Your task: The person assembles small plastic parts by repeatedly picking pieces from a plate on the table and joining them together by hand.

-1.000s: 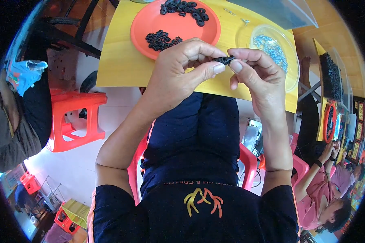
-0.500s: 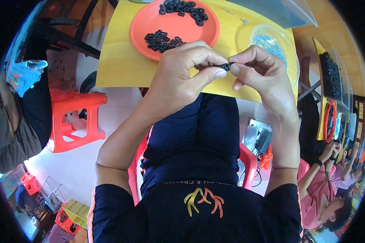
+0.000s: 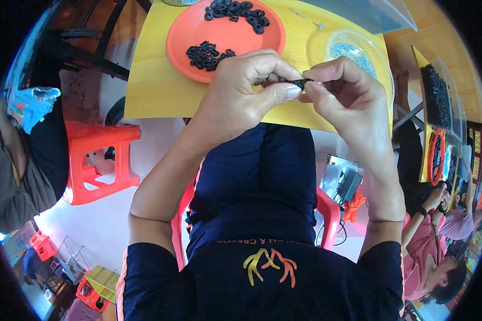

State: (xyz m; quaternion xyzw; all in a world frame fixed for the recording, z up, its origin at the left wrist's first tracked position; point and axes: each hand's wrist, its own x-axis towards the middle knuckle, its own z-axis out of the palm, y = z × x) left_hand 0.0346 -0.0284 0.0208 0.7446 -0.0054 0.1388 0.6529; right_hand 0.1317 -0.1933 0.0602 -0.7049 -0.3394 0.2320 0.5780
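Note:
Between my two hands, above the near edge of the yellow table, is a small black part (image 3: 302,83). My left hand (image 3: 254,88) pinches it between thumb and forefinger. From the other side my right hand (image 3: 345,88) grips it with thumb and fingertips. The part's exact shape is mostly covered by my fingers. Just beyond my left hand lies an orange-red plate (image 3: 230,40). It bears a pile of small black clip-like pieces (image 3: 206,55) and, at its far side, thicker black ring-like pieces (image 3: 243,13). Past my right hand stands a clear round tub (image 3: 332,38) with small silvery pieces (image 3: 354,58).
A few tiny metal pieces (image 3: 319,25) lie on the yellow tabletop (image 3: 150,85). A translucent bin (image 3: 369,10) stands at the far right. A red stool (image 3: 104,155) is on the left. Another person (image 3: 426,251) works at the right, beside a table with black parts (image 3: 437,96).
Both hands keep hold of the small black part, with slight shifts of the fingers. The right hand has moved a little to the right. The plate and table appear slightly shifted left in view.

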